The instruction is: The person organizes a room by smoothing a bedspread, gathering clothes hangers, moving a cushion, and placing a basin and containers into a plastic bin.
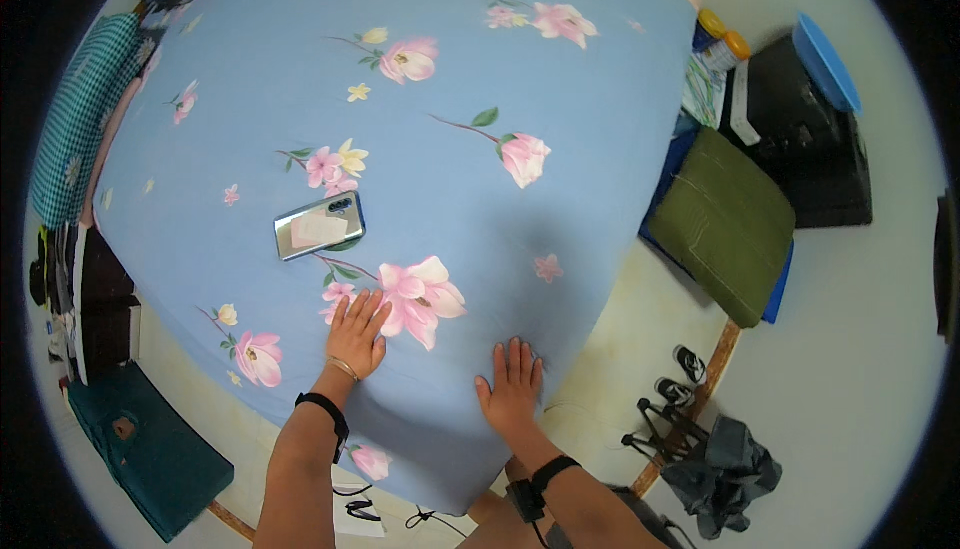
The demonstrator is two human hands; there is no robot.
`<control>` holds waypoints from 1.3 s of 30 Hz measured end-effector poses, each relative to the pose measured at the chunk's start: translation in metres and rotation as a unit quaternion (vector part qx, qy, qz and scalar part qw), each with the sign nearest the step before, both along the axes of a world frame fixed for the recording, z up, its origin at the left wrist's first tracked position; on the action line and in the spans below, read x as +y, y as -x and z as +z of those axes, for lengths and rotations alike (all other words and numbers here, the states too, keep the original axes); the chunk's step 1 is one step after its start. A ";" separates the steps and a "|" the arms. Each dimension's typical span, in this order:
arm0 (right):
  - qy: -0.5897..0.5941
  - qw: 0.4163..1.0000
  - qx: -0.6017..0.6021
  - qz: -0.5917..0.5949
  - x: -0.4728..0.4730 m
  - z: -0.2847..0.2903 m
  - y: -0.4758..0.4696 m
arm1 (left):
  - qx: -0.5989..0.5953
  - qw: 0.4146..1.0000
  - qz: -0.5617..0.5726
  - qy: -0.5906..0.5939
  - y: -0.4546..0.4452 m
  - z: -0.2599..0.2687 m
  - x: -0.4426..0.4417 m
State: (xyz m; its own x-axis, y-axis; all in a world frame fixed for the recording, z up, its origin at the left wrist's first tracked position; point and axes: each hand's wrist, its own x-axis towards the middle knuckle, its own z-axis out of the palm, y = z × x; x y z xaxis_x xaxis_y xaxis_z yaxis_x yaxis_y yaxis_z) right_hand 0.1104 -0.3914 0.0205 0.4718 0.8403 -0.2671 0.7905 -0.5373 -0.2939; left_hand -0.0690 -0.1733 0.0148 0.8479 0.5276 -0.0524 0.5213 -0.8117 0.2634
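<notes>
My left hand (358, 335) rests palm down on a light-blue floral bedsheet (450, 226) spread over a bed, close to a large printed pink flower. It wears a bracelet and a black wristband. To the right, near the bed's corner, my right hand (512, 388) also lies flat with fingers slightly apart. A black band with a small box and cable circles that wrist. Neither hand holds anything. Beyond my left hand lies a shiny smartphone (319, 225), its back and cameras facing up. A pale rectangular patch shows on its back.
A green cushion (724, 226) and a black case-like object (810, 129) topped by a blue basin (825, 65) stand right of the bed. Shoes (682, 380) and a dark folding stand (667, 429) are on the floor. A teal padded item (150, 444) sits lower left; checked bedding (86, 121) lies upper left.
</notes>
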 end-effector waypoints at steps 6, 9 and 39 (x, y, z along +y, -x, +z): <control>-0.078 0.992 0.068 0.076 0.007 0.028 -0.035 | -0.026 0.999 0.007 0.018 -0.002 -0.004 0.002; -0.141 0.979 0.073 0.131 0.042 0.032 -0.097 | -0.020 0.999 0.016 0.020 -0.003 0.003 0.004; -0.093 0.982 -0.135 0.096 0.252 0.005 -0.420 | -0.044 0.789 0.609 -0.062 -0.072 -0.022 0.144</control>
